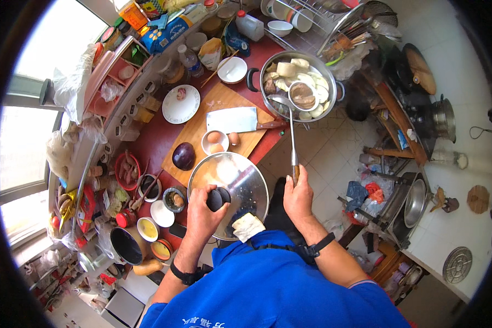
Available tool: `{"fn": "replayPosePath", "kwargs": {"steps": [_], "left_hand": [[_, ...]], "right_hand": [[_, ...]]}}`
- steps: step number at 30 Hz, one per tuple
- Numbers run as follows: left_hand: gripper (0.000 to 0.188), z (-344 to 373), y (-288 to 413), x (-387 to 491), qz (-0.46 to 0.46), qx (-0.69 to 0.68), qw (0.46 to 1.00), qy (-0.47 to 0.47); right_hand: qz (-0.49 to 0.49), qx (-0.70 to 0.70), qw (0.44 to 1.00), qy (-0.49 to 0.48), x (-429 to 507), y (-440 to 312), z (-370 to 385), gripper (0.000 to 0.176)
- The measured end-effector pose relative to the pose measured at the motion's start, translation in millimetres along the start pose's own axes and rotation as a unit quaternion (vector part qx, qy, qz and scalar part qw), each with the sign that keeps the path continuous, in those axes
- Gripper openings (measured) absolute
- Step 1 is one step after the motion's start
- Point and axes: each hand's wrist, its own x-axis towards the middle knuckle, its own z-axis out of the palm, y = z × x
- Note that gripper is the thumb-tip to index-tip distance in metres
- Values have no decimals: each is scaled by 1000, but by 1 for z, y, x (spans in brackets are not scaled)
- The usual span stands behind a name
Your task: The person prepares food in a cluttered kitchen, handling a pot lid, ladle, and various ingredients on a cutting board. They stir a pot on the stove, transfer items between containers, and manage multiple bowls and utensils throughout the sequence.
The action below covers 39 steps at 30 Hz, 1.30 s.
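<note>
My left hand [203, 213] grips the black knob of a glass pot lid [252, 180], held over the near end of the wooden cutting board. My right hand [298, 197] holds the wood-ended handle of a long metal ladle [292, 139]. The ladle's head rests inside a two-handled steel pot [266, 105]. Pale sliced vegetables [320, 82] and brown chunks fill the pot around a small white bowl [303, 84] with brown slices in it. A folded off-white cloth-like piece [248, 226] lies at the lid's near edge.
A cleaver [231, 120] lies on the cutting board [213, 102], beside a bowl of eggs [203, 144], a loose egg [234, 138] and a purple eggplant piece [183, 156]. Plates, bowls and jars crowd the red counter [151, 135]. A dish rack [311, 24] stands behind the pot.
</note>
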Motion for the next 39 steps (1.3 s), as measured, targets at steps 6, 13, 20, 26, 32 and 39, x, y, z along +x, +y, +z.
{"fn": "replayPosePath", "kwargs": {"steps": [6,13,20,26,32,39], "left_hand": [[57,-2,-12,8,29,-11,999,-36],[58,-10,-21,19,36,-22,999,-32],[59,-12,-26,27,23,-15,999,-30],[59,-6,-19,28,21,-11,999,-24],[58,6,-4,25,20,-15,1000,-12],[59,29,27,11,-24,20,999,24]], "right_hand": [[28,-32,999,4,-3,-11,18,60],[48,-57,997,-6,1,-23,17,60],[91,11,995,-40,18,-31,-8,49],[250,263,915,-178,59,-42,-65,32],[302,369,844,-246,82,-47,-115,21],[311,458,770,-318,110,-20,-144,28]]}}
